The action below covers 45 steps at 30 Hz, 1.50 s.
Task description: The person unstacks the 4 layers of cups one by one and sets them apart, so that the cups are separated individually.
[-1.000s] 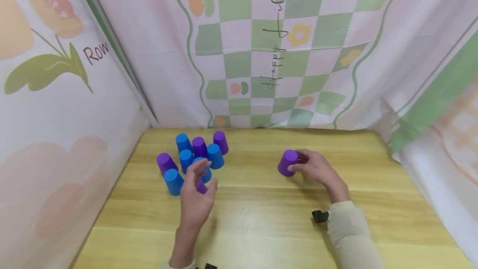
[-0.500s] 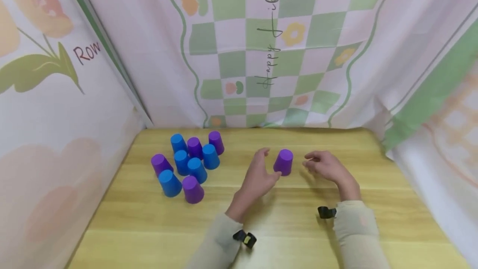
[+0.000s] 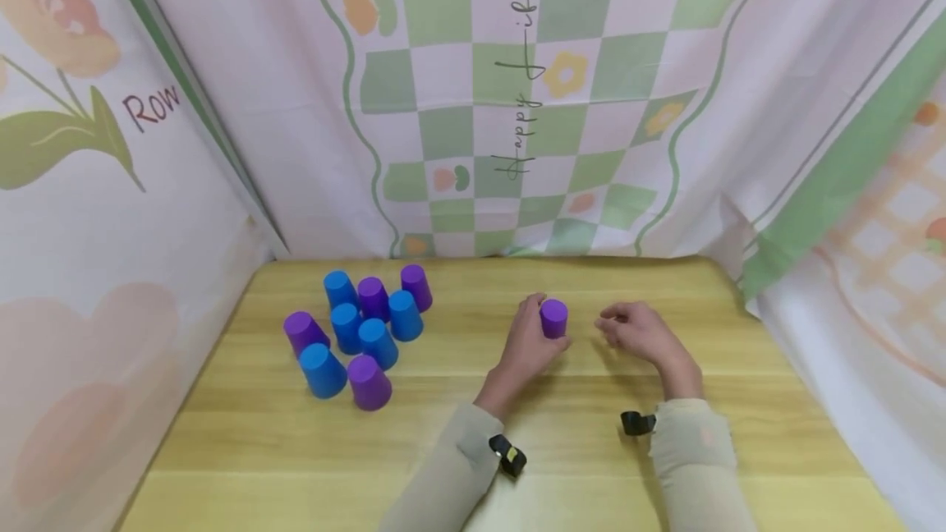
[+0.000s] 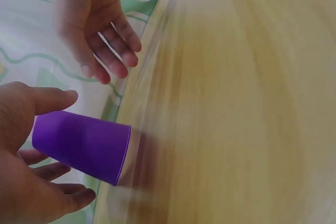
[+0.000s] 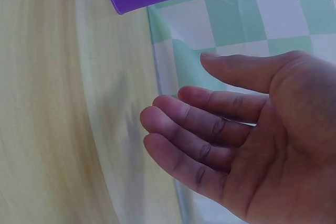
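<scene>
In the head view, a purple cup (image 3: pixel 553 318) stands upside down on the table, right of the middle. Around it is my left hand (image 3: pixel 526 343), thumb on the near side and fingers on the far side. In the left wrist view, the thumb lies close along the cup (image 4: pixel 81 145), and small gaps show between the lower fingers (image 4: pixel 79 198) and its wall. Whether they touch it is hard to tell. My right hand (image 3: pixel 637 330) hovers just right of the cup with loosely bent fingers, holding nothing; the right wrist view shows its bare palm (image 5: pixel 262 166).
Several upside-down cups stand grouped at the left, among them a blue cup (image 3: pixel 323 370) and a purple cup (image 3: pixel 369 382) at the front. The wooden table (image 3: pixel 576 466) ends at a printed curtain (image 3: pixel 510 228) behind. Patterned cloth hangs on both sides.
My left hand has moved right from the cup group to the lone purple cup. My right hand, which held that cup a second ago, has let go and drawn back right.
</scene>
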Tool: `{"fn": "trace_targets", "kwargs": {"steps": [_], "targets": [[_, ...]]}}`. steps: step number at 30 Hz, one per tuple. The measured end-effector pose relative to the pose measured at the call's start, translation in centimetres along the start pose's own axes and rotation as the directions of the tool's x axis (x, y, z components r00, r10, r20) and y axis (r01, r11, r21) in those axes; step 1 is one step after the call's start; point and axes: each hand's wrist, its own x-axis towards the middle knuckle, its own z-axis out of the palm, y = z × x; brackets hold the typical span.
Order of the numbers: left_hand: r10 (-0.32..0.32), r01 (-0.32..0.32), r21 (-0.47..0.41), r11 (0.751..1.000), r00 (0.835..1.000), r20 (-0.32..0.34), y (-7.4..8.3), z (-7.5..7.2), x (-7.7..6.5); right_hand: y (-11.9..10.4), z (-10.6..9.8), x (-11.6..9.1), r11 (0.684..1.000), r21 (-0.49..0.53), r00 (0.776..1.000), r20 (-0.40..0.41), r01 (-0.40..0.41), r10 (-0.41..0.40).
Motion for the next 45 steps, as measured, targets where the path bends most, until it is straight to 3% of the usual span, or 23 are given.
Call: {"fn": "trace_targets", "kwargs": {"steps": [10,24,36,45], "targets": [[0.021,-0.022,-0.035,0.999,0.999,-0.039,-0.4,0.5,-0.4,0.0,0.7,0.0,1.0,0.031,1.0,-0.002,-0.001,0.001],[0.006,-0.007,-0.044,0.999,1.0,-0.024,-0.4,0.1,-0.3,-0.3,0.6,0.0,0.999,0.046,1.0,0.006,-0.01,0.01],[-0.017,0.014,-0.057,0.998,0.998,-0.055,0.0,-0.9,-0.7,-0.4,0.6,0.3,0.999,0.045,1.0,0.008,-0.009,0.009],[-0.039,0.03,-0.077,0.997,0.992,-0.119,0.3,-2.2,-1.3,-0.5,0.5,0.3,1.0,0.027,1.0,0.024,-0.003,0.002]]}}
